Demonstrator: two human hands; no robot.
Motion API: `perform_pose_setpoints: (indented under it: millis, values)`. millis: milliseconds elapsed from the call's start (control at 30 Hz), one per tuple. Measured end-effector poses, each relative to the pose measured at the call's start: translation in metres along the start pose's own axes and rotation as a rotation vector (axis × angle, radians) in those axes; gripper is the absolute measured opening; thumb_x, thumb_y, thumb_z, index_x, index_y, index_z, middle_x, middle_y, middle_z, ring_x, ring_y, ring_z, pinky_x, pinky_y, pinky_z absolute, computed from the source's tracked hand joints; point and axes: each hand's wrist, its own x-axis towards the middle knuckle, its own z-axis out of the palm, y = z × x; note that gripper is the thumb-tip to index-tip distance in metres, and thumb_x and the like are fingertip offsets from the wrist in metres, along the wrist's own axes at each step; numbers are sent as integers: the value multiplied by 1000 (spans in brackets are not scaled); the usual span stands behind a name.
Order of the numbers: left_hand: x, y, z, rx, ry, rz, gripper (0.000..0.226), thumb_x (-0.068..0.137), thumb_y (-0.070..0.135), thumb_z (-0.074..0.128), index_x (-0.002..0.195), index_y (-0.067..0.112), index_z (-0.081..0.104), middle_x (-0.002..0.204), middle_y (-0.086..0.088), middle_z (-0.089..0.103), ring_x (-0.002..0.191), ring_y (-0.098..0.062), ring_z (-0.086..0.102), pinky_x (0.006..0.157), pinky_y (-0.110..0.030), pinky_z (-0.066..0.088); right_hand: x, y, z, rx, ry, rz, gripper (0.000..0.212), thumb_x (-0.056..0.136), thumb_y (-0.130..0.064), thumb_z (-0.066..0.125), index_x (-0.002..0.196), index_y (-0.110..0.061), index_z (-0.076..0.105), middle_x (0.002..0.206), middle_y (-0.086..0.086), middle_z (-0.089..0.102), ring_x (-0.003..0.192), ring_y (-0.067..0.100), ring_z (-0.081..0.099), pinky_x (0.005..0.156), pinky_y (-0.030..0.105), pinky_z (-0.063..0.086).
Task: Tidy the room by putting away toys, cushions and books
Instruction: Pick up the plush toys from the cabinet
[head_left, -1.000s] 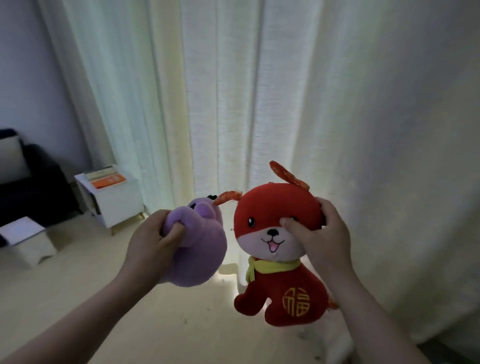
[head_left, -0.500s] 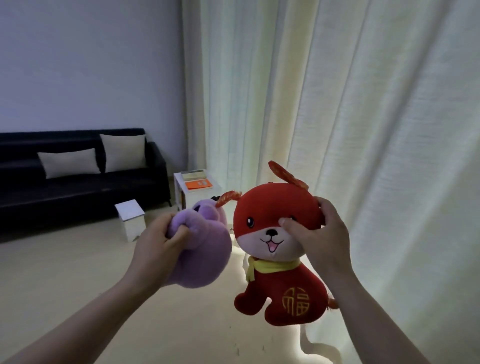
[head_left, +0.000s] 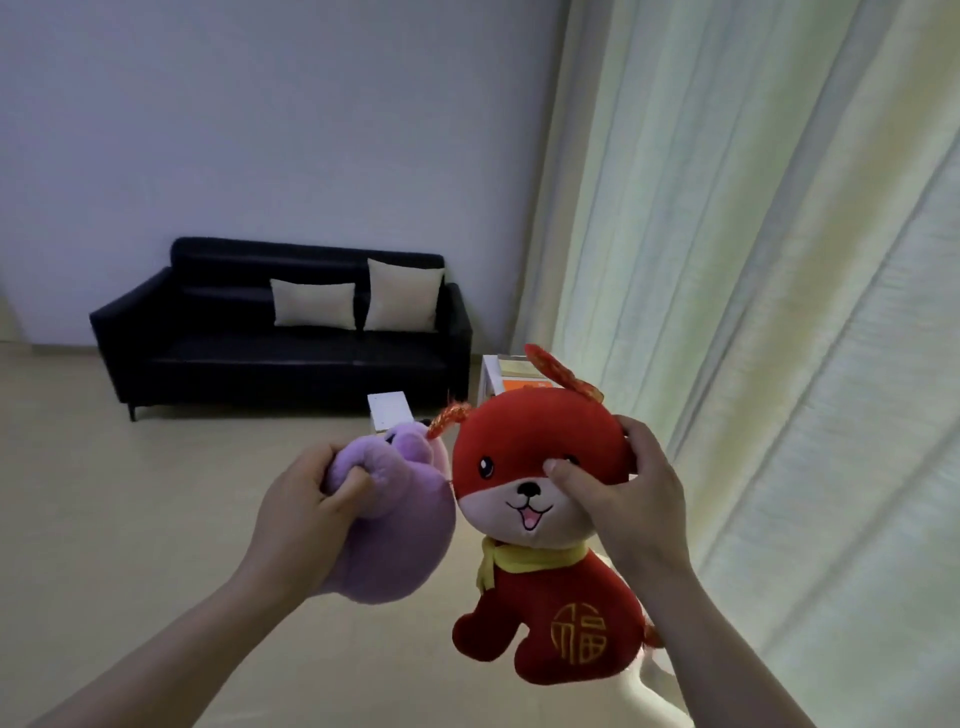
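A purple plush toy (head_left: 400, 540) hangs in the air in front of me, and my left hand (head_left: 298, 512) grips a fold of it near its top. Beside it on the right is a red plush dog (head_left: 540, 603) with a yellow scarf and a gold character on its belly. My right hand (head_left: 631, 499) holds the dog by the head, thumb across its face. The two toys touch at head height. Two beige cushions (head_left: 314, 310) (head_left: 402, 295) lean against the back of a black sofa (head_left: 218, 358) at the far wall.
A small white box (head_left: 390, 410) stands on the pale floor in front of the sofa. A white side table (head_left: 491, 376) with books (head_left: 519, 368) on top is right of the sofa, partly behind the dog. Pale curtains (head_left: 753, 260) fill the right side.
My view has swung left from the curtains to the wall, so the whole sofa and its cushions have come into sight. Both hands keep the same hold on the toys.
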Motion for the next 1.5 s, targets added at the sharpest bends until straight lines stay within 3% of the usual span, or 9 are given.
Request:
perform_pose_setpoints:
  millis: [67, 167, 433, 733, 867, 1067, 1200, 1333, 1500]
  values:
    - [29, -23, -15, -12, 63, -38, 3, 78, 21, 61, 78, 22, 64, 70, 5, 67, 63, -4, 59, 55, -22, 42, 21, -1, 44, 3, -45, -3, 58, 59, -50, 79, 111, -36, 57, 103, -14, 64, 92, 8, 62, 80, 37, 56]
    - [72, -48, -35, -2, 114, -79, 15, 85, 7, 58, 79, 20, 64, 73, 2, 67, 70, -13, 61, 57, -26, 42, 47, -3, 102, 3, -77, 2, 63, 54, -58, 76, 111, -39, 56, 104, -14, 63, 97, 13, 61, 82, 42, 56]
    - [201, -102, -115, 35, 122, -108, 16, 84, 8, 59, 83, 22, 65, 78, 2, 69, 75, -14, 64, 58, -27, 46, 121, -33, 254, -17, -108, 33, 78, 48, -67, 71, 117, -37, 54, 109, -11, 64, 99, 15, 63, 85, 44, 55]
    - [319, -161, -164, 36, 176, -169, 18, 84, 8, 57, 82, 24, 64, 79, 5, 68, 75, -11, 62, 59, -25, 43, 195, -44, 380, 5, -159, 1, 53, 65, -39, 84, 110, -31, 58, 103, -8, 65, 93, 14, 62, 79, 35, 54]
    - [377, -187, -177, 73, 218, -210, 18, 83, 10, 56, 81, 25, 66, 77, 4, 69, 75, -11, 64, 62, -31, 50, 238, -40, 433, 16, -162, -21, 56, 65, -40, 84, 113, -32, 55, 106, -10, 62, 94, 11, 59, 79, 33, 52]
    - [477, -222, -190, 63, 276, -308, 14, 82, 12, 57, 85, 22, 65, 80, 2, 69, 77, -16, 65, 59, -29, 45, 319, -34, 512, 74, -176, -41, 50, 66, -36, 84, 107, -32, 57, 99, -13, 62, 89, 6, 59, 73, 27, 48]
    - [551, -239, -205, 71, 324, -333, 14, 82, 14, 57, 89, 23, 65, 82, 2, 69, 77, -15, 63, 58, -28, 43, 383, -39, 580, 88, -228, -63, 51, 66, -38, 84, 107, -36, 53, 102, -14, 59, 92, 8, 58, 77, 32, 50]
    - [597, -254, -213, 44, 343, -354, 17, 74, 26, 58, 89, 25, 65, 81, 3, 69, 75, -13, 63, 57, -27, 43, 419, -40, 627, 85, -278, -71, 52, 67, -39, 83, 111, -33, 55, 103, -13, 61, 91, 5, 58, 75, 29, 49]
    - [678, -293, -234, 33, 391, -382, 8, 80, 14, 58, 84, 20, 63, 76, -2, 67, 73, -19, 64, 55, -27, 44, 473, -43, 709, 85, -310, -81, 55, 68, -40, 82, 115, -31, 55, 104, -14, 61, 91, 4, 59, 75, 29, 52]
